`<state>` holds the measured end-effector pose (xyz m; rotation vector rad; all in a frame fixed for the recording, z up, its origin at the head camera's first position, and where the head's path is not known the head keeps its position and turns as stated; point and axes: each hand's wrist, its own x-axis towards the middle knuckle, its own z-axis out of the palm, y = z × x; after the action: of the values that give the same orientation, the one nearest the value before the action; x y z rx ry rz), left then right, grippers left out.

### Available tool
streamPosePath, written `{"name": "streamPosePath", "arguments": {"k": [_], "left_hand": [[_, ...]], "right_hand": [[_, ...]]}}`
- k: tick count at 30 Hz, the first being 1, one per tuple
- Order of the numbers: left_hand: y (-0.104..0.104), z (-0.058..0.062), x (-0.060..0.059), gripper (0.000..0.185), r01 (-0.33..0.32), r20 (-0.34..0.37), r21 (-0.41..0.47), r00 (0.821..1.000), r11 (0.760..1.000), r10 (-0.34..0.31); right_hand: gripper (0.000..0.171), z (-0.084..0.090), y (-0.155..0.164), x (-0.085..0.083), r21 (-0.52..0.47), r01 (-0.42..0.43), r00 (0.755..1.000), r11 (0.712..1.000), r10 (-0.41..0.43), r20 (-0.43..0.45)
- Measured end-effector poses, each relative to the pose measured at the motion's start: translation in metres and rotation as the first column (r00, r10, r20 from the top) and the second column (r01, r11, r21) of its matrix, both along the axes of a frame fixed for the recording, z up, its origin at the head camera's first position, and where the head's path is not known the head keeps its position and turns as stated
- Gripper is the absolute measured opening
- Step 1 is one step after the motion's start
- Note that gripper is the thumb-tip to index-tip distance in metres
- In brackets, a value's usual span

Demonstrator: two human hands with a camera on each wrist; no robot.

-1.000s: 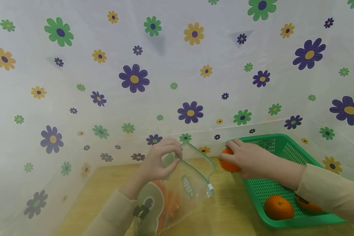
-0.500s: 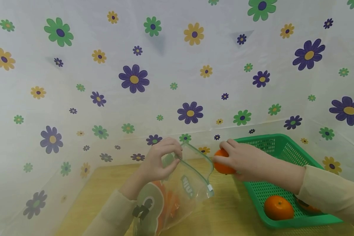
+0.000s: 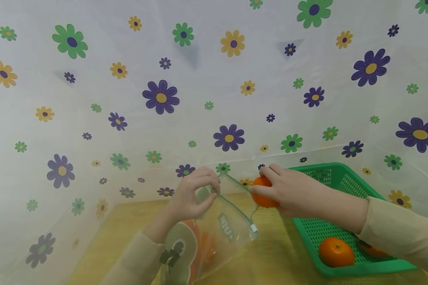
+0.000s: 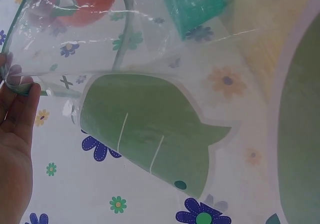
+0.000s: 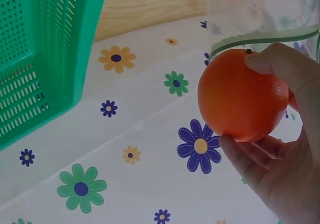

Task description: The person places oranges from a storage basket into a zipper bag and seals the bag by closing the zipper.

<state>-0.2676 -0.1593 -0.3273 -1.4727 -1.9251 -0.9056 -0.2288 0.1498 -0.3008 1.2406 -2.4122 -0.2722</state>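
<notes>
A person's left hand pinches the edge of a clear zip bag between thumb and fingers, a rounded gap showing between thumb and forefinger, while the right hand grips an orange at the bag's mouth. The right wrist view shows the right hand spread to the width of the fruit, thumb across the top near its green stem end and fingers curled beneath. The orange overlaps the bag's green-edged opening from the head camera; whether it touches the plastic is impossible to tell. A white slider sits at the end of the zip, between the two hands and below them. The bag hangs down from the left hand toward the wooden counter, bearing a large green print; an orange-coloured patch shows low in it, though print and contents are hard to separate there. Beneath the right forearm and to its far side stands a green basket with perforated walls. In its near end, on the near side of the right wrist, lies a whole fruit, with a second fruit partly hidden by the right sleeve. Beyond both hands hangs a white sheet with purple, green and yellow flowers.
</notes>
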Motion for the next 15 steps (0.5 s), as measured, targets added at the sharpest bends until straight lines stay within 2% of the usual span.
{"name": "streamPosePath", "arguments": {"k": [6, 15], "left_hand": [[-0.001, 0.001, 0.000, 0.002, -0.008, 0.006, 0.001, 1.000, 1.000, 0.008], [-0.001, 0.001, 0.000, 0.007, -0.004, 0.012, -0.005, 1.000, 1.000, 0.004]], "right_hand": [[0.070, 0.003, -0.007, 0.001, -0.024, -0.052, 0.999, 0.998, 0.051, -0.014], [0.072, 0.004, -0.014, 0.002, -0.024, -0.070, 0.998, 0.997, 0.070, -0.003]]}}
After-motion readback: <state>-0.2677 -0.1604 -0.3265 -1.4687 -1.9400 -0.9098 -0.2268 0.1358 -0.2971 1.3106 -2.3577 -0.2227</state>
